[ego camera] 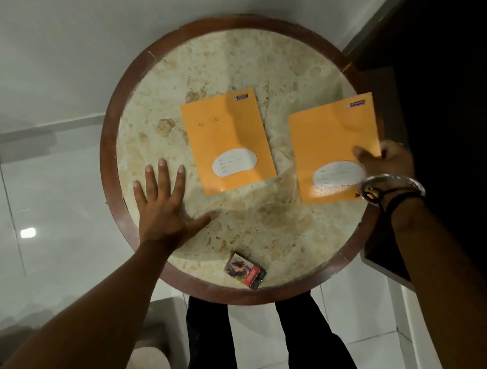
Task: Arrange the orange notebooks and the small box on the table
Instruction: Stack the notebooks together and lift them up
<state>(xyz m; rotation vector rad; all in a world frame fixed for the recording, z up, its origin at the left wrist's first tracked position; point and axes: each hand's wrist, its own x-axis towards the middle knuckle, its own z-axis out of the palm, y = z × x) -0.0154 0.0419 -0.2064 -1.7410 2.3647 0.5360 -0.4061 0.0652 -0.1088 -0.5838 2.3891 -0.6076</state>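
Two orange notebooks lie flat on the round marble table (227, 58). One orange notebook (224, 133) sits near the middle, its white label toward me. The other orange notebook (331, 140) lies at the right edge, partly over the wooden rim. My right hand (384, 160) pinches its right side, thumb on top of the cover. My left hand (163, 204) rests flat on the marble with fingers spread, left of the middle notebook and not touching it. A small box (245, 270) with a picture and a red band lies at the near rim.
The table has a dark wooden rim (108, 170). Dark furniture (431, 84) stands close against the table's right side. My legs in dark trousers (210, 345) stand under the near edge on a pale tiled floor. A pale cushioned seat (145, 364) is at lower left.
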